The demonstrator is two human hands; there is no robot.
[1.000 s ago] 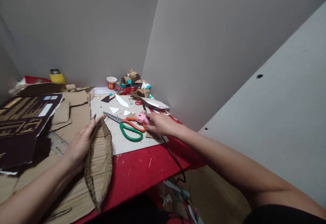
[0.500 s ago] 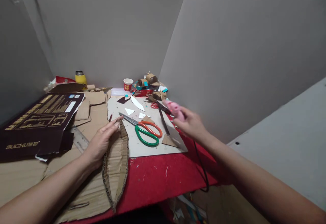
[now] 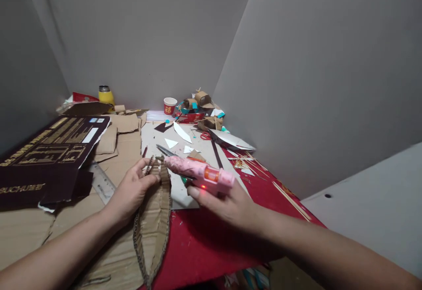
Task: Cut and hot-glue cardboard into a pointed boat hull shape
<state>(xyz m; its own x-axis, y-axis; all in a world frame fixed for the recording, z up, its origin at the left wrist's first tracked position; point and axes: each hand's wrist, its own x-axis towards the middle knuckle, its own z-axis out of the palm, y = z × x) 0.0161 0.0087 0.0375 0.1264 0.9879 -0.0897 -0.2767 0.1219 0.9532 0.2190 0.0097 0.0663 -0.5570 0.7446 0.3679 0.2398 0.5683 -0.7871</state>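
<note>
My left hand pinches the far end of a leaf-shaped cardboard piece with raised corrugated walls along both sides. Wrapped in my right hand is a pink glue gun, its small red light lit. The gun's nozzle end points left, close to the far tip of the cardboard piece; whether it touches cannot be made out. Behind the gun lie large scissors, their handles mostly hidden by the gun and my hand.
A dark printed box panel and a ruler lie left on cardboard sheets. A paper cup and a yellow bottle stand at the back. Thin sticks lie right on the red cloth, beside a grey wall.
My right hand has brought the glue gun from the right side of the table leftward and nearer, up to the cardboard piece's tip. My left hand still holds the piece.
</note>
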